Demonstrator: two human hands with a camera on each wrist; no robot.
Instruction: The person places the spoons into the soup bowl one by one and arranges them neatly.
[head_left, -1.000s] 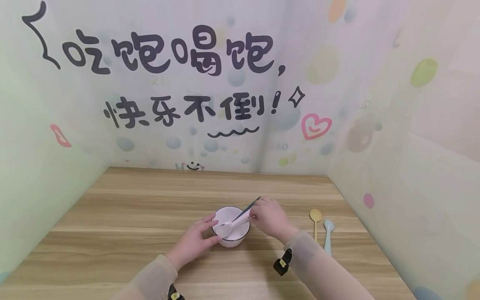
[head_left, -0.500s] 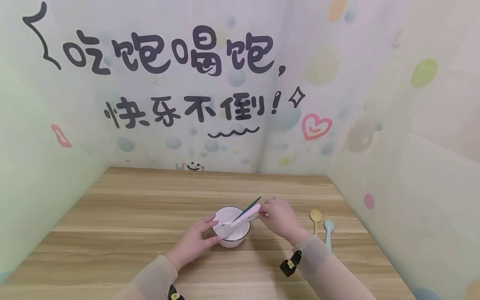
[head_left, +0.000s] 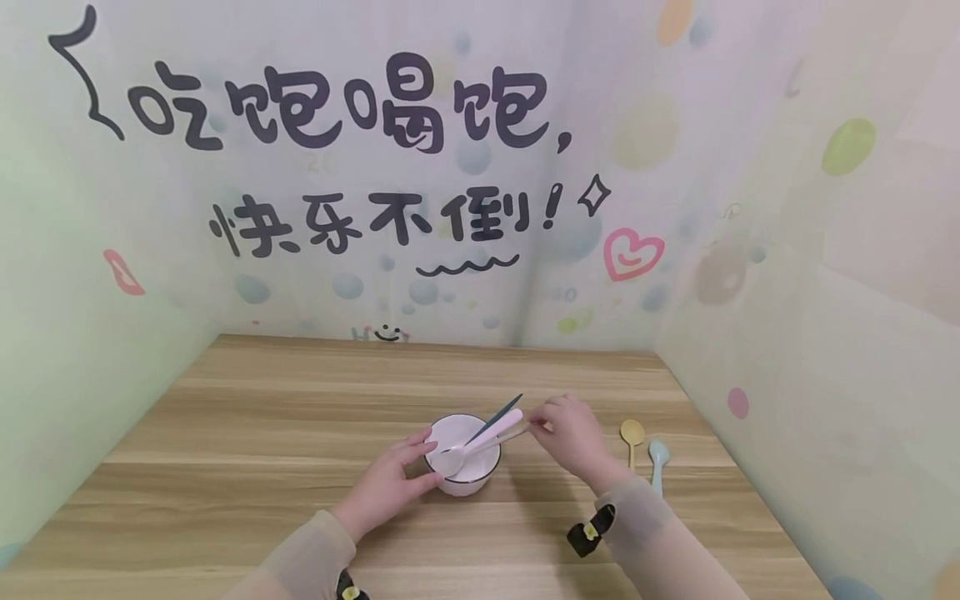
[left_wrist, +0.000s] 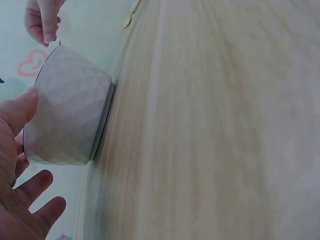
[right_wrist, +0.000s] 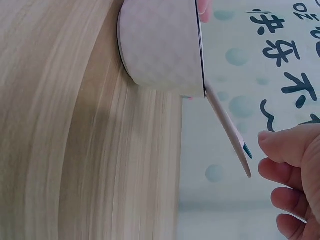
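A white bowl [head_left: 467,487] with a dark rim stands upright on the table, its side faceted in the left wrist view. My left hand [head_left: 386,490] holds it from the left, thumb at the near rim and fingertips at the left rim. Inside lean a pink-handled spoon [head_left: 498,427], a dark blue utensil [head_left: 501,413] and a utensil with a pale beige handle [head_left: 514,433]. Their handles stick out to the upper right. My right hand [head_left: 572,437] is at the beige handle's end; the right wrist view shows a small gap between handle and fingertips, with thumb and fingers parted.
A yellow spoon [head_left: 632,433] and a light blue spoon [head_left: 658,454] lie on the wooden table [head_left: 300,400] right of the bowl, their handles partly behind my right forearm. Printed walls [head_left: 375,292] enclose the table at the back and sides.
My right hand has drawn back to the right, away from the pink handle, and the beige handle shows more. The left hand and bowl have stayed put.
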